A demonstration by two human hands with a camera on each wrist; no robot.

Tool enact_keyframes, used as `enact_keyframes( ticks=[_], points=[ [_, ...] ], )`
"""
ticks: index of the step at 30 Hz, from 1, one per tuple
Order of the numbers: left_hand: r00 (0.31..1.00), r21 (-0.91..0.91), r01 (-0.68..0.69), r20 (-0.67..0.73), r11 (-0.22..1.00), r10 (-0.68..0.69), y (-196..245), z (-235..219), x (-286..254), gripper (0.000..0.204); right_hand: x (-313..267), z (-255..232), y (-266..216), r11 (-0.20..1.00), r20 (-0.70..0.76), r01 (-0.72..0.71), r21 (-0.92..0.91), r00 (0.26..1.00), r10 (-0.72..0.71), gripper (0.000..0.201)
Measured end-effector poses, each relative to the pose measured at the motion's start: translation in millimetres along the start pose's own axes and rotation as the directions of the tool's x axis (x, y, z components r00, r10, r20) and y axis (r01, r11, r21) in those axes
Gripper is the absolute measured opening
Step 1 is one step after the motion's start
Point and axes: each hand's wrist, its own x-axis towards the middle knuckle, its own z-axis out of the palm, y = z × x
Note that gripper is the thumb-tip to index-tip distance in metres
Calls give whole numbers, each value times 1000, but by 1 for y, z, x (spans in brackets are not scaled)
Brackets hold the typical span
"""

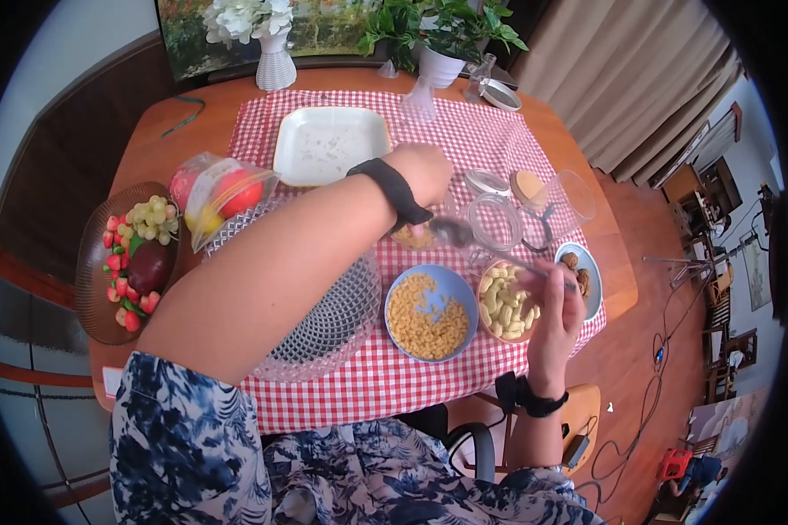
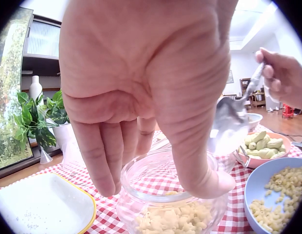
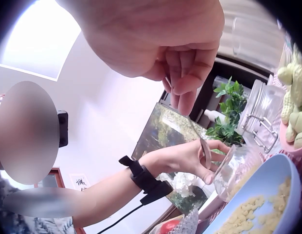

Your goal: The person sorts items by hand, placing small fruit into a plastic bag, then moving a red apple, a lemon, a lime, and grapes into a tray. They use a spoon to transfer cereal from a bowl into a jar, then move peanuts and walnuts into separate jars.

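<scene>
My left hand (image 2: 146,73) reaches over a glass jar (image 2: 125,207) and grips it near the rim, thumb on one side and fingers on the other. Elbow-shaped pasta (image 2: 175,217) lies inside the jar. My right hand (image 1: 553,328) pinches the handle of a metal spoon (image 2: 232,119), its bowl tilted beside the jar's mouth. In the head view my left hand hides much of the jar. Just in front stands a blue bowl (image 1: 431,302) of the same pasta, thinned at its middle.
Right of the blue bowl are peanuts (image 1: 503,306) in a pink bowl and walnuts in a pale dish (image 1: 594,267). Glass jars (image 1: 496,219) and lids stand behind. A white tray (image 1: 333,144), a textured glass plate (image 1: 341,324) and a fruit basket (image 1: 92,289) lie leftward.
</scene>
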Motion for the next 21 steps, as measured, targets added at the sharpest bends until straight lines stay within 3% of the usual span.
enact_keyframes(
  ticks=[3, 5, 7, 11, 13, 19, 21],
  points=[
    [1000, -11, 11, -19, 1000, -11, 0, 1, 3, 40, -27, -21, 0, 998, 158, -57, 28, 986, 51, 29],
    [998, -10, -7, 60, 1000, 7, 0, -3, 2, 60, -45, -30, 8, 994, 256, -106, 33, 962, 94, 29],
    [998, 2, -18, 68, 1000, 18, -1, -4, 2, 61, -59, -35, 17, 983, 329, -179, 28, 931, 160, 28],
    [998, 8, -36, 45, 999, 36, -2, -2, 3, 62, -63, -39, 25, 978, 290, -206, 29, 938, 189, 28],
    [998, 16, -29, 55, 999, 28, 0, -2, 4, 62, -60, -41, 25, 991, 178, -134, -7, 975, 133, 28],
    [998, 21, -12, 59, 1000, 11, 2, -4, 2, 62, -61, -38, 27, 988, 321, -154, -6, 935, 148, 28],
    [999, 23, -13, 51, 1000, 11, 1, -2, 2, 61, -57, -39, 31, 990, 273, -143, 13, 953, 134, 28]
  ],
)
